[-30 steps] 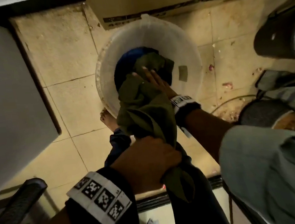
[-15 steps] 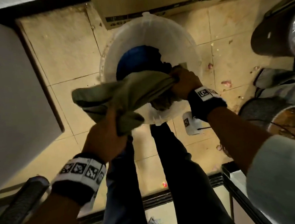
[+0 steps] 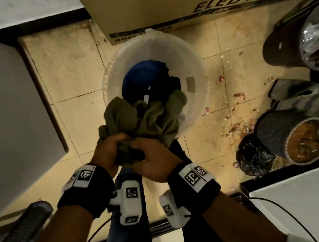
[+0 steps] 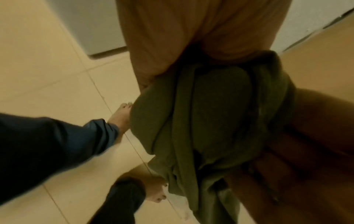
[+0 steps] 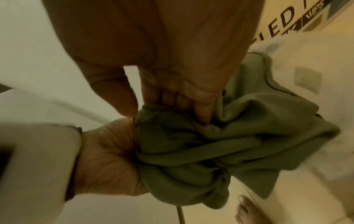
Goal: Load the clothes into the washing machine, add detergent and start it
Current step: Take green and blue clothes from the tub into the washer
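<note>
An olive-green garment (image 3: 145, 118) is bunched between both my hands above the near rim of a white translucent bucket (image 3: 192, 64). My left hand (image 3: 110, 148) grips its left side and my right hand (image 3: 152, 156) grips it right beside, knuckles almost touching. In the left wrist view the green cloth (image 4: 206, 121) hangs from the fist. The right wrist view shows my fingers (image 5: 199, 100) curled into the green cloth (image 5: 220, 151), with my left hand (image 5: 107, 159) next to it. Dark blue and black clothes (image 3: 147, 79) lie in the bucket's bottom.
A white appliance (image 3: 9, 114) stands at the left. A cardboard TV box (image 3: 183, 5) lies behind the bucket. At the right are dark pots (image 3: 301, 141), a black bag (image 3: 254, 157) and scraps on the tiled floor (image 3: 63, 71). A white surface (image 3: 301, 205) sits at the lower right.
The garment was stretched out between my two hands half a second ago; now both hands have come together nearer to me and bunched it into a wad.
</note>
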A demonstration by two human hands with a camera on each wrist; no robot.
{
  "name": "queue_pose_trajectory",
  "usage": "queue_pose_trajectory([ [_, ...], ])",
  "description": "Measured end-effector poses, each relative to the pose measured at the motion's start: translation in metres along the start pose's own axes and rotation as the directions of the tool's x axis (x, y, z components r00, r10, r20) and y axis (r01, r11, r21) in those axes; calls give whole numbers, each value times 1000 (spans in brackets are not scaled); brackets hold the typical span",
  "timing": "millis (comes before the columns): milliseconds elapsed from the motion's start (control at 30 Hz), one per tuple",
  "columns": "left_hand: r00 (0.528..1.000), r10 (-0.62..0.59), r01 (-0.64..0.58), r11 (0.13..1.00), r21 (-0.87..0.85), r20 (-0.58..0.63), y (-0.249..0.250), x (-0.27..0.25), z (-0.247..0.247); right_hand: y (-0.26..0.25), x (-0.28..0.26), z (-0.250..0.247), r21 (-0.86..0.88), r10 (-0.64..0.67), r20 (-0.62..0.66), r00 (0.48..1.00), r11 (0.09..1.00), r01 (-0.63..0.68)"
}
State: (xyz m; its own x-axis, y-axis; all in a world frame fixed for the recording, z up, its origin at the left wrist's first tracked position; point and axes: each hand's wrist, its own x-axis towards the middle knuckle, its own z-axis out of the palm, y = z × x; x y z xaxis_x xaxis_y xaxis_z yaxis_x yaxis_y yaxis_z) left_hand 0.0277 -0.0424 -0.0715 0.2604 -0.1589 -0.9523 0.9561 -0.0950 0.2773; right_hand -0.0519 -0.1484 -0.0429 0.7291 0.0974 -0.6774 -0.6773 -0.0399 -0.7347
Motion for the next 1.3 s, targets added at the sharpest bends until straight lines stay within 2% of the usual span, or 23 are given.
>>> queue_pose_trajectory([
  [67, 990, 71, -54, 989, 139, -122, -3, -4, -22, 0, -10, -2, 60, 1, 2, 1000, 998, -1],
  [133, 983, 92, -50, 967, 250, -161, -1, -12, -34, 5, -14, -11, 42, 47, -114, 992, 998, -43],
  [167, 983, 104, -56, 955, 292, -152, 2, -16, -38, 10, -14, -19, -29, 60, -207, 976, 997, -67],
  [233, 993, 108, -83, 921, 380, -47, 12, -26, -42, 21, -9, -40, -218, 62, -352, 934, 965, -146],
  [267, 995, 94, -95, 900, 425, 23, 17, -30, -43, 28, -4, -51, -291, 93, -353, 931, 935, -204],
  [333, 985, 59, -134, 858, 495, 165, 27, -37, -41, 43, 6, -67, -431, 187, -244, 951, 858, -280],
  [400, 949, 19, -207, 792, 575, 315, 35, -39, -39, 57, 16, -75, -621, 218, -99, 971, 749, -231],
  [467, 892, -37, -326, 638, 698, 451, 39, -40, -33, 62, 24, -74, -733, 175, 24, 984, 673, -102],
  [533, 838, -111, -454, 401, 796, 534, 37, -41, -26, 59, 34, -71, -748, 134, 98, 986, 663, -16],
  [600, 814, -180, -533, 144, 834, 552, 32, -40, -19, 52, 47, -65, -775, 138, 128, 982, 631, 13],
  [667, 818, -190, -557, -28, 830, 542, 27, -38, -15, 56, 60, -62, -797, 217, 99, 971, 602, -53],
  [700, 835, -162, -542, -74, 837, 526, 25, -36, -14, 59, 66, -63, -782, 272, 55, 961, 610, -129],
  [733, 858, -125, -509, -90, 856, 498, 24, -33, -15, 65, 71, -65, -754, 316, 7, 949, 625, -203],
  [800, 909, -57, -416, -65, 907, 413, 24, -26, -17, 75, 80, -72, -662, 355, -87, 931, 678, -320],
  [900, 935, 0, -355, 21, 935, 355, 21, -7, -27, 82, 98, -85, -536, 387, -215, 897, 721, -439],
  [1000, 948, 96, -315, 140, 939, 303, 17, 14, -31, 92, 122, -100, -513, 359, -280, 890, 728, -455],
  [1100, 948, 185, -292, 187, 938, 258, 12, 34, -30, 105, 152, -105, -574, 311, -259, 914, 712, -405],
  [1200, 962, 185, -240, 216, 946, 202, 8, 49, -31, 122, 193, -100, -660, 255, -238, 937, 665, -349],
  [1300, 976, 140, -201, 283, 938, 167, 8, 60, -37, 141, 237, -99, -705, 261, -289, 921, 593, -389],
])
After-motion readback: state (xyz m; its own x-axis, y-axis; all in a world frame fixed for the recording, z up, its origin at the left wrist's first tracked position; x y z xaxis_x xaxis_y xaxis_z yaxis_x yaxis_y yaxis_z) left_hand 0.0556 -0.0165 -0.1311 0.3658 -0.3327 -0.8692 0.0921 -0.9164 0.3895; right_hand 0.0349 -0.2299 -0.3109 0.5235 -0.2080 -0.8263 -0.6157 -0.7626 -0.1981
